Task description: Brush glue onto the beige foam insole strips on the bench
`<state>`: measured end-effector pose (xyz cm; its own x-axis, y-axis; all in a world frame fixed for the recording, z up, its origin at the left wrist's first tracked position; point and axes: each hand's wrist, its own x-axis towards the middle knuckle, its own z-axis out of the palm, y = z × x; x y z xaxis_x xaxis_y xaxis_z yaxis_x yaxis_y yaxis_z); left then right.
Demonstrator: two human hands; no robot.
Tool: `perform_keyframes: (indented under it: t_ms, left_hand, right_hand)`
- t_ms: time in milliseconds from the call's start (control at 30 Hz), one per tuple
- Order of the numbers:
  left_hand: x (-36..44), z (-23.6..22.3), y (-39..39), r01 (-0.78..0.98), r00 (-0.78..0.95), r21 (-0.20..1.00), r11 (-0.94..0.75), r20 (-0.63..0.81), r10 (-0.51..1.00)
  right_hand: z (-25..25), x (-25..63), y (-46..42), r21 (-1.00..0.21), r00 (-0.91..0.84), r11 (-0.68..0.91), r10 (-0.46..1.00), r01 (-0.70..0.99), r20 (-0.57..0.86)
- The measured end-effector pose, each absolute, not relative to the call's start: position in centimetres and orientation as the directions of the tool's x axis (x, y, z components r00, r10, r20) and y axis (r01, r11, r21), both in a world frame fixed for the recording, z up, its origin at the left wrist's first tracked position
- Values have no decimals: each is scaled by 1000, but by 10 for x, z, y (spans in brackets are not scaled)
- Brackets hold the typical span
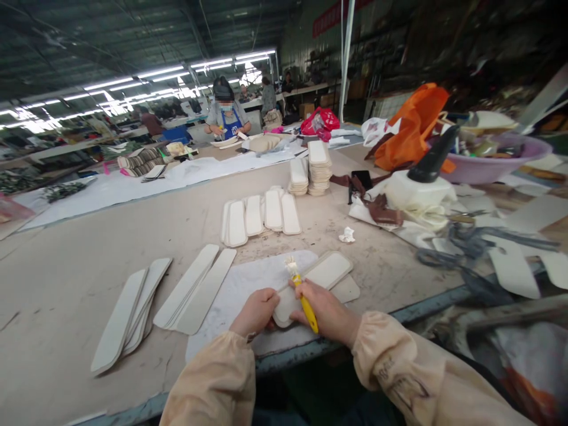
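My right hand (326,310) is closed round a yellow-handled brush (302,294), bristles pointing away from me. My left hand (256,310) pinches the near end of a long cream insole-shaped piece (326,271) that lies on a white work sheet (248,284) at the table's front edge. The brush rests over the near end of that piece. A second flat piece (348,290) peeks out beneath it on the right.
Long cream strips (195,290) and more (128,313) lie to the left. Rows (261,216) and stacks (317,168) of pieces sit farther back. Right: a white glue bottle with black nozzle (421,189), scissors (470,242), purple basin (497,163), orange bag (410,127). A person in a blue apron (227,115) works far off.
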<state>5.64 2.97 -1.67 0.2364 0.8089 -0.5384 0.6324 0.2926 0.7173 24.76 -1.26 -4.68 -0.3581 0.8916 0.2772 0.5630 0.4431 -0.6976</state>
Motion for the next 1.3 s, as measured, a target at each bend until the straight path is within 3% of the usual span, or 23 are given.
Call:
perform_keyframes:
  t_ms: [233, 400, 733, 967, 1167, 1300]
  left_hand:
    - [55, -14, 28, 620, 236, 729, 290, -526, 817]
    - [54, -14, 28, 566, 224, 747, 348, -546, 807]
    - [49, 1, 18, 396, 319, 825, 404, -536, 782]
    - [42, 62, 53, 185, 331, 930, 318, -364, 871]
    - [71, 147, 145, 143, 239, 978, 155, -186, 953]
    - [86, 150, 200, 212, 41, 972, 98, -109, 993]
  right_hand:
    - [-54, 311, 12, -679, -13, 142, 981, 721, 192]
    - [-52, 323, 20, -633, 239, 3, 924, 774, 297]
    - [-20, 326, 17, -650, 303, 147, 794, 746, 527]
    - [2, 340, 17, -692, 421, 210, 661, 690, 621]
    - [4, 345, 17, -744, 444, 233, 679, 626, 586]
    - [7, 347, 18, -749, 443, 221, 690, 624, 572]
